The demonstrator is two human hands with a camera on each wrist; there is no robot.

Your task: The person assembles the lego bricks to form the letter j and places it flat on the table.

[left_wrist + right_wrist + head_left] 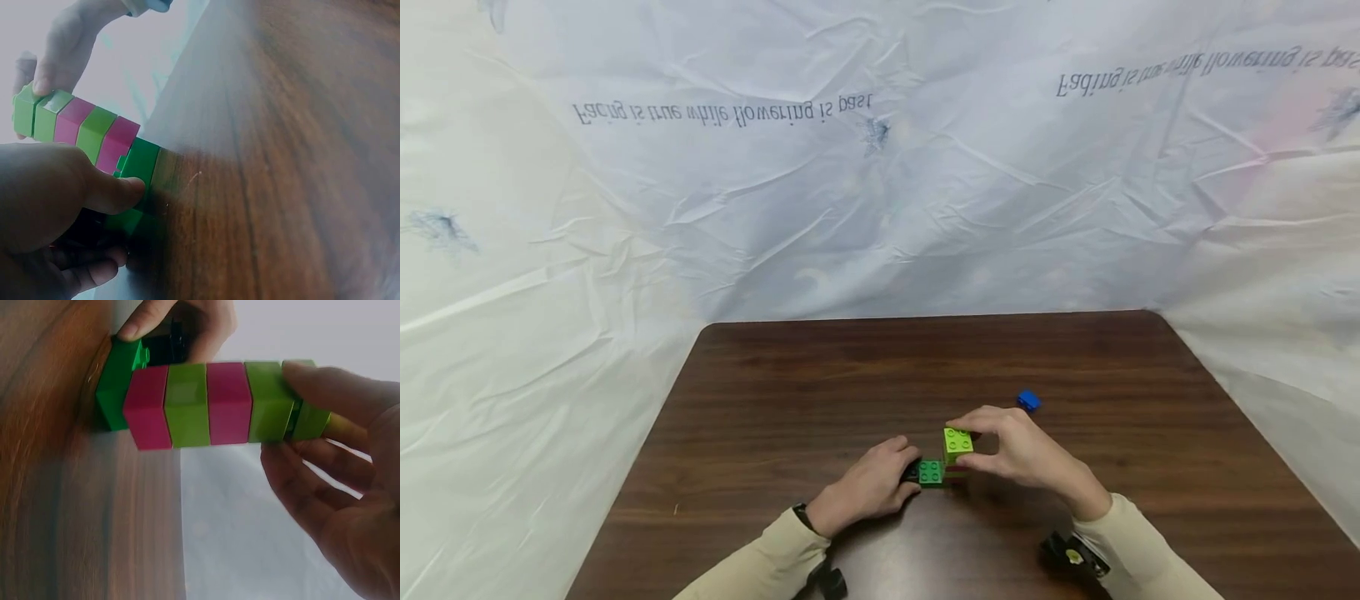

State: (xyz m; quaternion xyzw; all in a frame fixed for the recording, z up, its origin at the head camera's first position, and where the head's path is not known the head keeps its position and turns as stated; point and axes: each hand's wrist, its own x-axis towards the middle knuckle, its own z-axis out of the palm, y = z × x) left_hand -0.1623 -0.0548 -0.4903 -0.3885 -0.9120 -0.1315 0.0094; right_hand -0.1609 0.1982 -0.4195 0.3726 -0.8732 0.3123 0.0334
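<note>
A tower of toy building bricks (187,406) stands on one end of a green base brick (119,387). It alternates pink and lime from the bottom. My right hand (1018,446) pinches the topmost lime brick (957,442) between thumb and fingers. In the right wrist view, a narrow gap with studs shows between it and the lime brick (269,403) below. My left hand (872,479) grips the other end of the base, fingers around a black brick (164,349) and thumb against the green one. The fingers partly hide the black brick.
A small blue brick (1028,401) lies on the dark wooden table (820,367), beyond my right hand. Creased white sheeting (865,208) with printed writing hangs behind the table and along its sides. Both wrists carry black straps with small devices.
</note>
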